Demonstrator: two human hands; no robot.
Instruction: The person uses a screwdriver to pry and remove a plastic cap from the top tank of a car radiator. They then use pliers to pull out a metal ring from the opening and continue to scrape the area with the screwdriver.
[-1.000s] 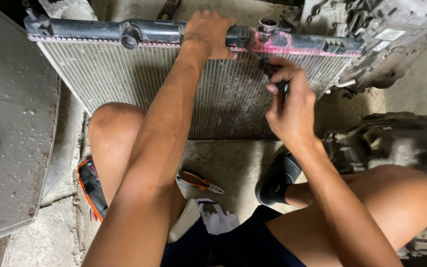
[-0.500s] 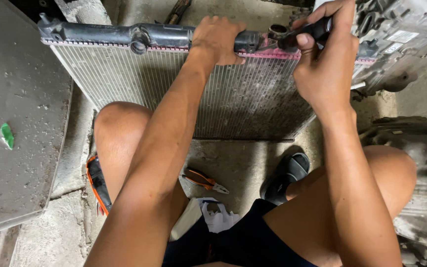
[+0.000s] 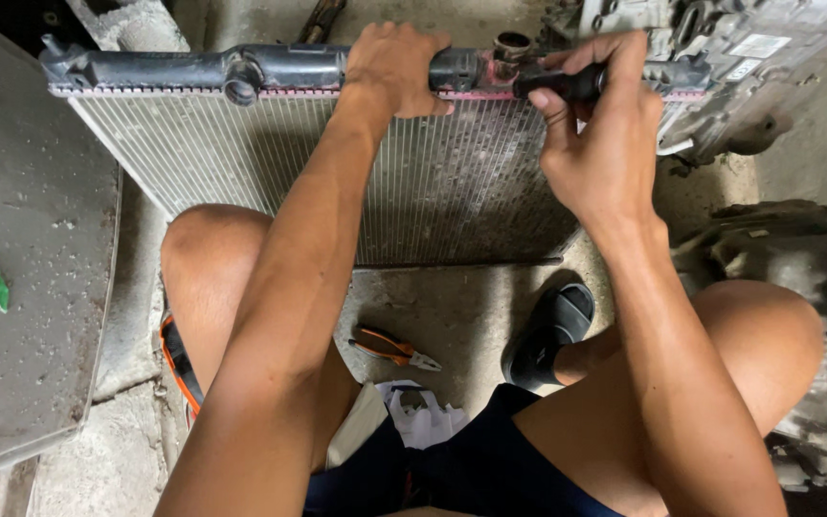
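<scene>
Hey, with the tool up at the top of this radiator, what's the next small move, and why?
Probably ease the tool tip down against the pink seam beside the filler neck. The right hand holds it level just right of the neck, and the left hand already braces the radiator by its top tank.

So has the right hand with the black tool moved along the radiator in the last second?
Yes. The right hand rose from the radiator's finned face to its top tank, bringing the black-handled tool beside the filler neck.
</scene>
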